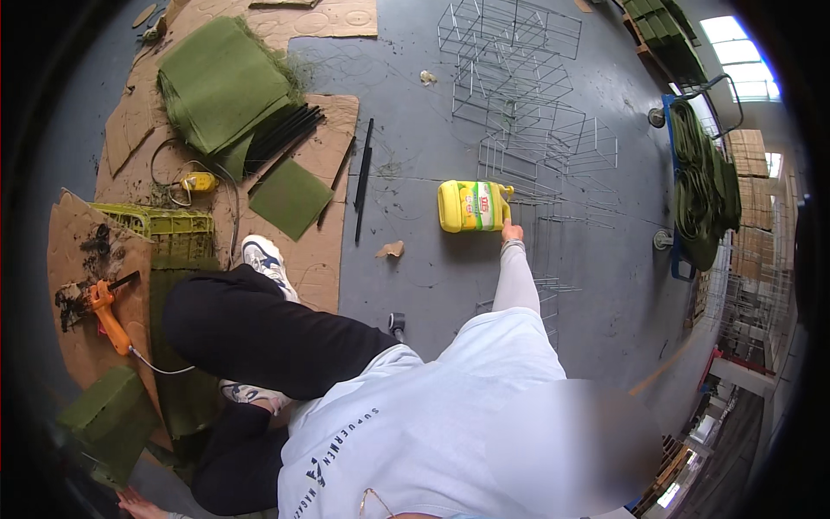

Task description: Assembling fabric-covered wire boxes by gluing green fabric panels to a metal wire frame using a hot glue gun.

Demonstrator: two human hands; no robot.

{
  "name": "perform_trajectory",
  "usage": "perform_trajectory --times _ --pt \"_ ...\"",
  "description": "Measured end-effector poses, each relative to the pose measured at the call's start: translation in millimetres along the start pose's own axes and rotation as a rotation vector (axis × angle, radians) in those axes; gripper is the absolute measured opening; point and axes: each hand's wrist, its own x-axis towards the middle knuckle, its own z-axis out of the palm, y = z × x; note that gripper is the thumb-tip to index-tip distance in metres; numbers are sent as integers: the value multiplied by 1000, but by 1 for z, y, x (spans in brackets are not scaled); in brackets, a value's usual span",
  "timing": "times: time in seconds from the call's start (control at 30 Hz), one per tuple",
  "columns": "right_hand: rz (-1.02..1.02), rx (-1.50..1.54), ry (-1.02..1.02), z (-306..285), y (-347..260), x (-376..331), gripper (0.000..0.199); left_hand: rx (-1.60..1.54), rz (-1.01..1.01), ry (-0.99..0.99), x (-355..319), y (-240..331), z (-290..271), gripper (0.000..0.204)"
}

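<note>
My right arm reaches far out, and my right hand (513,232) is closed at the handle side of a yellow plastic jug (448,208) with a green and white label. The jug's capped end points right, toward wire frames. At the lower left edge my left hand (138,503) shows only in part, fingers stretched out beside a green fabric block (112,415). An orange hot-knife-like tool (104,311) with a dark blade and a cord lies on scorched cardboard (78,225), beside a yellow-green crate (181,225).
Stacked green sheets (220,86), black strips (285,137) and a yellow corded device (199,182) lie on floor cardboard. Wire frames (519,78) cover the floor past the jug. A blue cart (683,251) carries green material. A caster wheel (396,324) stands near my leg.
</note>
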Motion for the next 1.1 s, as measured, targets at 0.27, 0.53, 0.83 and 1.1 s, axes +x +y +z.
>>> perform_trajectory --times 0.27,0.53,0.83,1.1 --pt "403 958 -258 45 5 17 42 -106 -312 228 -95 21 -2 72" --pt "491 1207 -364 60 10 8 46 -149 -329 244 -96 36 -15 75" --pt "535 1232 -677 114 -12 -103 69 -113 -256 222 -98 57 -15 73" --pt "252 1231 -426 88 -36 -63 32 -139 -239 104 -71 37 6 72"
